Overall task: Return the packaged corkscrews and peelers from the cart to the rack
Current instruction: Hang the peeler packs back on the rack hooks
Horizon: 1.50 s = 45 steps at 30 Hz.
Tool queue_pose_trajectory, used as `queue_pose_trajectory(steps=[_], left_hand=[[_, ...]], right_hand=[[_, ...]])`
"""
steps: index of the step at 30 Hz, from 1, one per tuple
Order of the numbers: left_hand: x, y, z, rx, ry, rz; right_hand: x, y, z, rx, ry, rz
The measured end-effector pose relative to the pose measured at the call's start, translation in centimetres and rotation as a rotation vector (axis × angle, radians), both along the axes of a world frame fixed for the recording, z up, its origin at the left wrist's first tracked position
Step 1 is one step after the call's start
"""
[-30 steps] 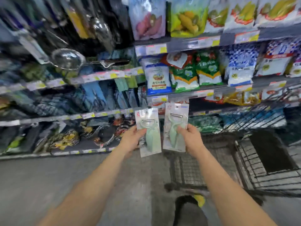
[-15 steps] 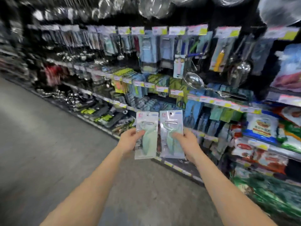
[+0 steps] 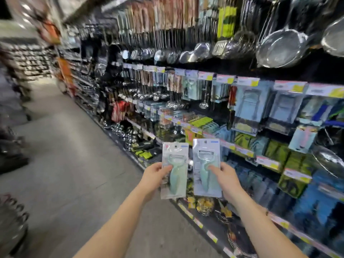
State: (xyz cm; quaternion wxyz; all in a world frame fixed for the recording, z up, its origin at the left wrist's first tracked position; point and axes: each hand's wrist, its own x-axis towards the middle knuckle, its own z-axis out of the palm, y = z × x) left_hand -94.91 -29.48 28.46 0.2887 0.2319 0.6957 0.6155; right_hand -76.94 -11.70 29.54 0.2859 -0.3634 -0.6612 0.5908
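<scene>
Two carded mint-green peelers held upright side by side, mid-scene, in front of rack. Left packaged peeler [image 3: 174,170] pinched at its lower left edge by left hand [image 3: 155,176], thumb lying across blister front. Right packaged peeler [image 3: 207,168] gripped at its lower right edge by right hand [image 3: 226,178], thumb on front. Both forearms stretched forward from near edge. Utensil rack [image 3: 242,116] runs along right, far into aisle; metal strainers [image 3: 281,48] hang upper right. Grey floor [image 3: 70,164] left.

Two carded pale-green peelers stand upright, side by side; the left peeler [image 3: 174,172] sits slightly lower than the right peeler [image 3: 207,169], both before the rack [image 3: 242,101].
</scene>
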Motion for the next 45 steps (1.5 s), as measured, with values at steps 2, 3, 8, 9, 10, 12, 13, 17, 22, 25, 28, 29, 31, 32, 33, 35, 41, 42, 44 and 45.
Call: queue_pose_trajectory(steps=[2, 3, 8, 9, 10, 12, 13, 17, 22, 25, 28, 29, 31, 32, 33, 35, 41, 42, 44, 45], left_hand=[[-4.2, 1.2, 1.0, 0.008, -0.009, -0.001], [-6.2, 1.8, 1.5, 0.009, -0.005, 0.001], [-14.8, 5.0, 3.8, 0.018, 0.027, -0.009], [-16.4, 5.6, 4.1, 0.03, 0.027, -0.012], [-18.1, 6.3, 4.2, 0.043, 0.03, -0.018], [-21.4, 7.9, 4.5, 0.053, 0.049, -0.034], [-22.9, 8.7, 4.5, 0.055, 0.056, -0.043], [-28.7, 12.3, 4.6, 0.068, 0.075, -0.146], [-35.7, 17.0, 4.7, 0.095, 0.11, -0.301], [-39.4, 18.9, 5.5, 0.095, 0.129, -0.353], [-42.6, 20.5, 6.3, 0.104, 0.134, -0.411], [-43.7, 21.0, 6.4, 0.104, 0.12, -0.426], [-45.2, 21.9, 6.6, 0.096, 0.08, -0.455], [-45.9, 22.4, 6.5, 0.094, 0.065, -0.476], [-46.6, 23.0, 6.5, 0.092, 0.057, -0.49], [-48.2, 24.5, 6.2, 0.092, 0.064, -0.514], [-53.4, 29.2, 5.5, 0.078, 0.138, -0.559], [-54.2, 30.1, 5.5, 0.083, 0.123, -0.566], [-55.9, 32.1, 5.5, 0.079, 0.115, -0.585], [-56.8, 33.2, 5.5, 0.069, 0.122, -0.59]], right_hand=[[-4.7, 1.4, 0.8, 0.018, 0.013, -0.001], [-6.8, 2.1, 1.3, 0.022, 0.016, 0.002], [-15.6, 4.8, 3.4, 0.03, 0.017, 0.007], [-17.1, 5.3, 3.7, 0.037, 0.012, 0.01], [-18.4, 5.9, 4.0, 0.052, 0.003, 0.005], [-20.7, 6.9, 4.5, 0.076, -0.009, -0.014], [-21.9, 7.6, 4.5, 0.072, -0.009, -0.03], [-26.0, 10.1, 4.6, 0.114, -0.033, -0.157], [-31.2, 12.3, 5.2, 0.106, -0.024, -0.293], [-34.3, 12.7, 6.0, 0.117, -0.038, -0.363], [-37.0, 13.5, 6.1, 0.132, -0.028, -0.417], [-37.7, 14.0, 5.9, 0.119, -0.018, -0.429], [-38.9, 14.8, 5.4, 0.081, 0.017, -0.46], [-39.5, 15.1, 5.2, 0.064, 0.034, -0.478], [-40.2, 15.5, 5.0, 0.049, 0.046, -0.496], [-41.7, 16.4, 4.7, 0.038, 0.059, -0.511], [-47.8, 21.3, 5.3, 0.078, 0.012, -0.508], [-48.9, 22.4, 5.5, 0.08, 0.012, -0.508], [-50.9, 25.2, 5.7, 0.081, 0.019, -0.516], [-51.8, 26.6, 5.9, 0.085, 0.022, -0.514]])
